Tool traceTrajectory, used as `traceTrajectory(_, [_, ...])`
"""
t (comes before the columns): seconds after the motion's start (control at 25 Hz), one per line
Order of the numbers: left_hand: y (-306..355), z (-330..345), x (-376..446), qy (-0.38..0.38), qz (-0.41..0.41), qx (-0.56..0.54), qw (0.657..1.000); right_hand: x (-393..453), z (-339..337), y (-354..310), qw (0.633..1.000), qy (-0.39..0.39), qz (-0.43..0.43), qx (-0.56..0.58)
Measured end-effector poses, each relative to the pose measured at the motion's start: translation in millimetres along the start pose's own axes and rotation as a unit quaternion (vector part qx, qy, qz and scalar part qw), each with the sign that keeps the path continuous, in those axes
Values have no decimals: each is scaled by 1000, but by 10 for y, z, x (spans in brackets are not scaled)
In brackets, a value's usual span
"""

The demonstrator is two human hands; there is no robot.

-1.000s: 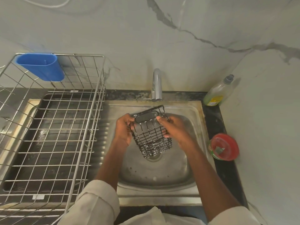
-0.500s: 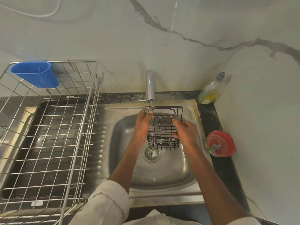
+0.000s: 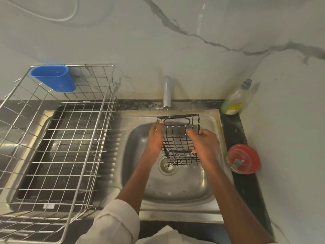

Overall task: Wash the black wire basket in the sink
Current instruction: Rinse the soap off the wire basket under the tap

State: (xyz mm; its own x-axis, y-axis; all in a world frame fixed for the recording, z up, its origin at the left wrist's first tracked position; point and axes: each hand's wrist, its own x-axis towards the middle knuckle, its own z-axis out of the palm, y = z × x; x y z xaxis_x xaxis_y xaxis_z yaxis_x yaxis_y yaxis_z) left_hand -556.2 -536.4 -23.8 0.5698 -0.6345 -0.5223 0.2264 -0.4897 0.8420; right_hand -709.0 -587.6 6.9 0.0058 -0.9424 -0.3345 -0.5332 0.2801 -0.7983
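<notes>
The black wire basket hangs over the steel sink, just under the grey tap, with a thin stream of water running onto its top rim. My left hand holds its left side, fingertips at the upper left corner. On the other side, my right hand grips the wires, with the fingers curled into the mesh. The drain lies below the basket.
A large steel dish rack stands on the drainboard to the left, with a blue plastic cup holder hung on its back rim. A dish soap bottle and a red-lidded tub sit on the dark counter at right.
The basket has turned from tilted to upright and risen toward the tap, both hands keeping hold of it. The camera view has shifted slightly.
</notes>
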Motion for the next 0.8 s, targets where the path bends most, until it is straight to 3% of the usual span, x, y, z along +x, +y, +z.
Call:
traceTrajectory(0.24, [-40,-191,-12,21,18,-14,1000,-109,117,-63,1000,-18,3,8])
traceTrajectory(0.56, [253,159,66,-66,40,43,996,-38,-151,55,993,20,84,84])
traceTrajectory(0.68, [271,235,263,-81,23,44,995,4,-173,88,989,24,88,113])
traceTrajectory(0.8, [262,224,459,-68,-22,-23,997,38,-138,79,988,22,91,120])
